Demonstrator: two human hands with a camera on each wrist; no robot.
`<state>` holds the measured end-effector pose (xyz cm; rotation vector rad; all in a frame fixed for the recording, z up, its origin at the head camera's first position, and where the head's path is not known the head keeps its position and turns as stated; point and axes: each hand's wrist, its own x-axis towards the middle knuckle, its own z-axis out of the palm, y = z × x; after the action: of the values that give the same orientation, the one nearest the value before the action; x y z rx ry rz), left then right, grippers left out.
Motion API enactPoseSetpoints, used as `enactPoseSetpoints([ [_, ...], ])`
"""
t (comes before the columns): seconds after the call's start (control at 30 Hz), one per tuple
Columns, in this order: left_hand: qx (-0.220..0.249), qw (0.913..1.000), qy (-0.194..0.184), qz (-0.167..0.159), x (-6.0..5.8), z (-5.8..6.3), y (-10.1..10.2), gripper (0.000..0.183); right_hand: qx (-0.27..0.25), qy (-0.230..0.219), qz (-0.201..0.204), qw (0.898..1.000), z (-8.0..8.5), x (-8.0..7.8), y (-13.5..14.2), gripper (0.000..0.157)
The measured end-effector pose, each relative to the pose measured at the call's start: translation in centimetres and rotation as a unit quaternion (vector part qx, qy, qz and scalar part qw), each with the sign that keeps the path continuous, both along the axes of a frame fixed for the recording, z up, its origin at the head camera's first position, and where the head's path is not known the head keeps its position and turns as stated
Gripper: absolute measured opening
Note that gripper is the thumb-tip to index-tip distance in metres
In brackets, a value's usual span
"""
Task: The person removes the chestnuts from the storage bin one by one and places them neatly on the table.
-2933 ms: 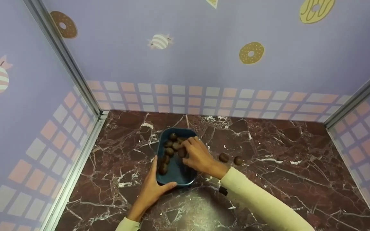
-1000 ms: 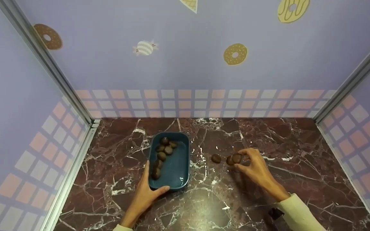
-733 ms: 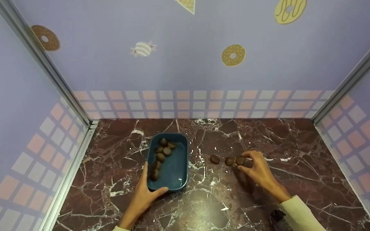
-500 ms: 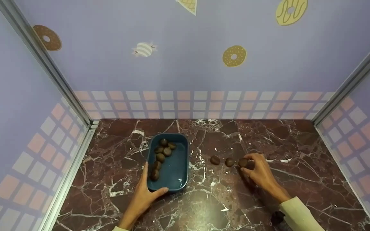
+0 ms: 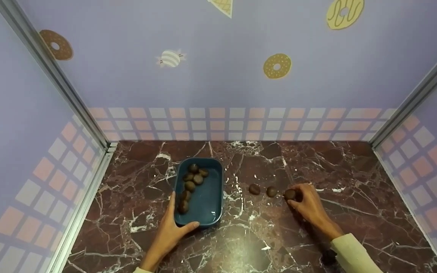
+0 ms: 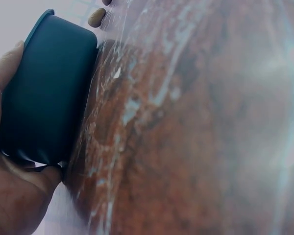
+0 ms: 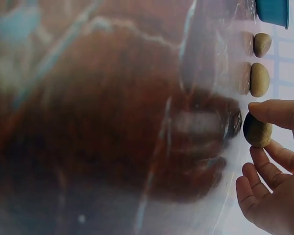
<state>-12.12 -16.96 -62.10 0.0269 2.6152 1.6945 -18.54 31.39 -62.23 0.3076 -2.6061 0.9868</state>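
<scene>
Just right of the row on the marble tabletop, my right hand [image 5: 311, 207] pinches a brown chestnut [image 5: 290, 194] between thumb and fingertips. In the right wrist view, that chestnut [image 7: 257, 132] sits low at the surface, with the other fingers loosely bent beneath. Two more chestnuts, a near one [image 5: 271, 192] and a farther one [image 5: 254, 189], lie in line to its left. My left hand [image 5: 168, 229] holds the near left corner of a dark blue rectangular dish [image 5: 205, 201], thumb at the front rim and fingers along the left side. Several chestnuts [image 5: 190, 185] line the dish's left part.
Dark red marble with white veins forms the tabletop [image 5: 241, 227]. Purple walls with pink and white checks [image 5: 237, 123] enclose it at the back and both sides. Metal rails [image 5: 85, 212] run along the left edge and up the corners.
My right hand has left the dish with a chestnut, passed over the two on the table and shifted right to the row's end. My left hand stays at the dish.
</scene>
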Motion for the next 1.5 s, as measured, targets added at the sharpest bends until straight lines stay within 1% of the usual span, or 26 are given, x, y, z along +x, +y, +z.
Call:
enactPoseSetpoints([
  [0.23, 0.001, 1.0000, 0.006, -0.001, 0.0, 0.0, 0.1, 0.130, -0.003, -0.004, 0.005, 1.000, 0.2, -0.3, 0.1, 0.042],
  [0.33, 0.000, 1.0000, 0.005, -0.003, 0.0, 0.0, 0.1, 0.130, 0.008, 0.007, 0.006, 1.000, 0.9, -0.3, -0.2, 0.046],
  [0.47, 0.005, 1.0000, -0.008, -0.003, 0.0, 0.1, 0.0, 0.130, 0.025, 0.029, 0.019, 0.999, 2.4, -0.2, -1.1, 0.049],
  [0.53, 0.007, 0.9999, -0.012, -0.002, 0.0, 0.1, 0.0, 0.130, 0.031, 0.036, 0.030, 0.998, 3.1, -0.2, -1.8, 0.050],
  [0.6, 0.008, 0.9999, -0.012, -0.002, 0.0, 0.1, 0.0, 0.130, 0.030, 0.033, 0.038, 0.998, 3.8, -0.2, -2.5, 0.051],
  [0.73, 0.006, 0.9999, -0.008, -0.003, 0.0, 0.1, 0.0, 0.131, 0.023, 0.013, 0.055, 0.998, 4.7, -0.3, -4.0, 0.051],
  [0.83, 0.003, 1.0000, -0.006, -0.002, 0.0, 0.1, 0.0, 0.131, 0.025, 0.009, 0.075, 0.997, 5.0, -0.4, -5.2, 0.050],
  [1.0, -0.001, 1.0000, -0.002, -0.001, 0.0, 0.1, -0.1, 0.132, 0.032, 0.024, 0.108, 0.993, 5.4, -0.8, -7.5, 0.048],
  [1.3, -0.001, 1.0000, 0.002, -0.001, -0.1, 0.0, 0.0, 0.132, 0.033, 0.019, 0.146, 0.989, 6.1, -1.8, -11.2, 0.047],
  [1.5, 0.003, 0.9999, -0.012, -0.002, 0.0, 0.2, 0.1, 0.130, 0.025, 0.017, 0.165, 0.986, 6.7, -2.6, -13.5, 0.045],
])
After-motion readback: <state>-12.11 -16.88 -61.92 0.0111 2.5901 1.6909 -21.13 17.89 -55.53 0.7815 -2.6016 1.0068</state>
